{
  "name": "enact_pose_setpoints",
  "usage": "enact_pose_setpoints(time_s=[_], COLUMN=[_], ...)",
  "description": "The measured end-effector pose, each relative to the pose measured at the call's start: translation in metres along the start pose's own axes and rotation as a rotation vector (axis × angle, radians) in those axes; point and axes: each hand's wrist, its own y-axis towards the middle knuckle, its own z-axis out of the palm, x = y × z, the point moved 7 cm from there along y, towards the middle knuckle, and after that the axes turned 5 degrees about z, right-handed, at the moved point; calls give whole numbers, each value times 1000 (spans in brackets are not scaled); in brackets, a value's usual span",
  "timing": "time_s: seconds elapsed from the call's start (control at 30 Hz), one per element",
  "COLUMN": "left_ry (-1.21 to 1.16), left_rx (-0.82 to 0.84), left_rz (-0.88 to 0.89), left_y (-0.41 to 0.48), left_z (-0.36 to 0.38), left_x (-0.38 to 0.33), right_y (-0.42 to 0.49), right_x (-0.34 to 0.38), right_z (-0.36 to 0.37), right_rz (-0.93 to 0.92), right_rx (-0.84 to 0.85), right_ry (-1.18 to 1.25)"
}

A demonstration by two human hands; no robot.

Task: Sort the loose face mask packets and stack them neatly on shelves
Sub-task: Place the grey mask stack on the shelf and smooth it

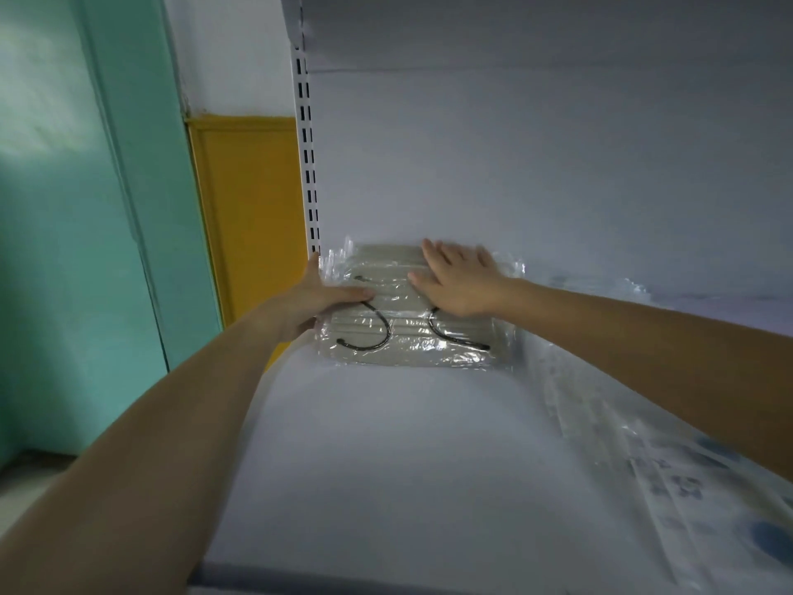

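1. Placement is the step in hand: a clear plastic packet of grey pleated face masks (412, 337) (black ear loops show through the film) lies flat at the back left corner of the white metal shelf (386, 444). Its far edge is at the rear panel, and it sits just beside the slotted white upright (311, 165).
2. The left hand (311, 304) grips the packet's left edge, thumb laid over the top and fingers curled beneath it.
3. The right hand (461, 285) lies flat on the packet's top toward its right end, fingers straight and spread, pressing and grasping nothing.
4. Done, as far as I can judge: this packet is in its place. Whether it is one packet or a small pile cannot be told (glare on the film hides any layers).
5. Left to do: along the right edge of the shelf lie loose clear packets with blue print (686, 465), overlapping and askew, too blurred to count. They look unsorted, so most of the task probably remains.
6. Next, in my judgement, both hands need only square the grey packet to the corner and let go.
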Motion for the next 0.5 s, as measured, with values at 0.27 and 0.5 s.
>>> enact_pose_setpoints(time_s=[0.27,0.5], left_ry=[-14,-57], left_rx=[67,0], left_rz=[-28,3], left_y=[3,7], left_z=[15,14], left_x=[4,3], right_y=[-2,-1], right_x=[-6,-9], right_z=[11,13], right_rz=[-19,-62], right_rx=[87,64], right_ry=[10,-5])
